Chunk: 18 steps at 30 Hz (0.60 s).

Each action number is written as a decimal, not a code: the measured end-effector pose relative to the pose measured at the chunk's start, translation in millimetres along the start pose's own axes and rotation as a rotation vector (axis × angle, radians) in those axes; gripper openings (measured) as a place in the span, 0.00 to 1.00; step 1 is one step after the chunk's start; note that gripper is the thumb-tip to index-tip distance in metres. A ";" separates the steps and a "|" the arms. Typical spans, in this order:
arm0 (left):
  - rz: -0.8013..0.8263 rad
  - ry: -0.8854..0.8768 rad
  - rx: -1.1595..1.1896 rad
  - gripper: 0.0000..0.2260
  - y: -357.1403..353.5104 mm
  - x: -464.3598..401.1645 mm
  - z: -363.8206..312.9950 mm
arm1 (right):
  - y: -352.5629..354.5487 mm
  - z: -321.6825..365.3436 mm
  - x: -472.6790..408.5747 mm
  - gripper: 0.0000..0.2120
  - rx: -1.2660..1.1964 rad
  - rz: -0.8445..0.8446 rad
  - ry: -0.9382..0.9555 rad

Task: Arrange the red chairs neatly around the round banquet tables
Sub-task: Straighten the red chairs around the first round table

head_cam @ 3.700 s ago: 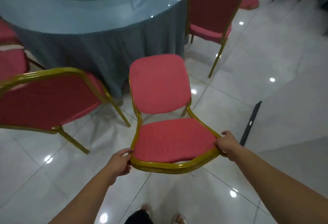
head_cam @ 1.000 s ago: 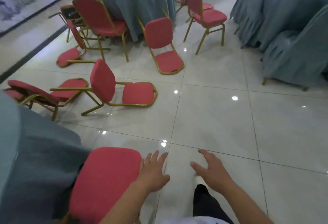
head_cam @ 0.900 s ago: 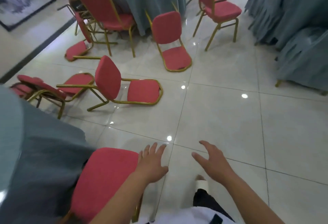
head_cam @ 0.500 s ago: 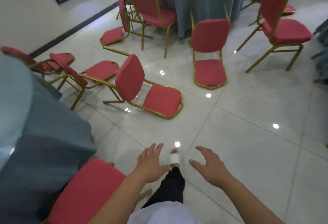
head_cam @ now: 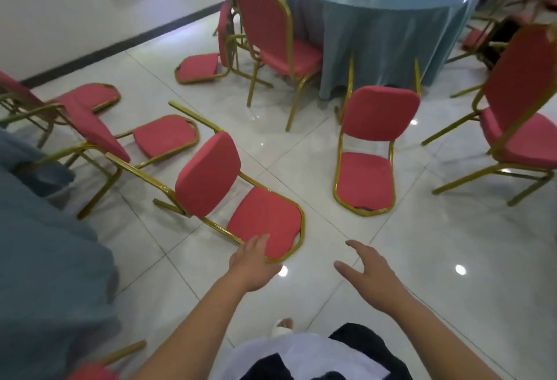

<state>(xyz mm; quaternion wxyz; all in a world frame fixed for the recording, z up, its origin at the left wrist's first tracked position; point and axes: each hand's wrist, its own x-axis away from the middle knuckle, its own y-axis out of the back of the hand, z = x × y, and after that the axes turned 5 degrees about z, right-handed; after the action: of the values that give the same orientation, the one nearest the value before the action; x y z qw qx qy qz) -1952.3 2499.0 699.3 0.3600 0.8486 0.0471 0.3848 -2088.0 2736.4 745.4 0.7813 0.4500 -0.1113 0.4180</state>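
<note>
The nearest tipped chair (head_cam: 241, 196) is laid on its back on the tiled floor (head_cam: 452, 259), seat edge toward the person. The left hand (head_cam: 253, 265) is held over the near rim of that seat, fingers extended; contact cannot be confirmed. The right hand (head_cam: 370, 274) is held apart to the right, fingers spread, nothing gripped, above bare floor.

Compared with half a second ago, both hands are positioned much nearer this chair, and the chair beside the near tablecloth (head_cam: 45, 259) is almost out of view.

Four tipped chairs are counted on the floor, including a second tipped chair (head_cam: 370, 153) before the round table (head_cam: 376, 12). Two upright chairs are counted clearly: one at the table (head_cam: 271, 33), one at right (head_cam: 518, 114). Others are partly visible.
</note>
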 end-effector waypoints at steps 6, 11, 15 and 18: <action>-0.097 0.077 0.200 0.37 31.4 -80.3 -27.9 | 61.5 22.6 -124.9 0.36 0.053 0.153 0.089; -0.164 0.317 0.423 0.38 23.3 -130.2 -50.1 | 120.1 34.4 -238.6 0.31 0.222 0.304 0.241; -0.183 0.555 0.608 0.37 8.6 -155.9 -91.9 | 174.7 42.4 -319.9 0.31 0.361 0.474 0.334; -0.173 0.667 0.740 0.37 -5.9 -163.8 -125.2 | 203.4 49.4 -361.1 0.32 0.452 0.538 0.371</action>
<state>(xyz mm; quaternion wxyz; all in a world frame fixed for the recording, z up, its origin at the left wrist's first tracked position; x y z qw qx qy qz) -2151.7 2516.8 649.7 0.0312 0.7432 0.3630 0.5611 -2457.2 2547.3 699.1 0.5319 0.4823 0.0126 0.6960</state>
